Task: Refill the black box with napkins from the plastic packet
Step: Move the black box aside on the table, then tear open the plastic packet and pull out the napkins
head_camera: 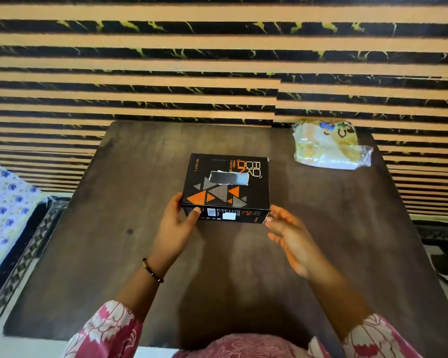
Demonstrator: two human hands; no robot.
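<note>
My left hand [177, 218] grips the near left corner of the black box [226, 188], thumb on its front face. My right hand [291, 237] is spread, its fingertips at the box's near right corner. The plastic packet [329, 147] lies well beyond my right hand, on the dark table [114, 254].

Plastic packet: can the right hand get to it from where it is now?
Probably yes. The plastic packet lies apart at the table's far right, and the right hand is open by the black box's near corner, holding nothing. Bare tabletop lies between them.
</note>
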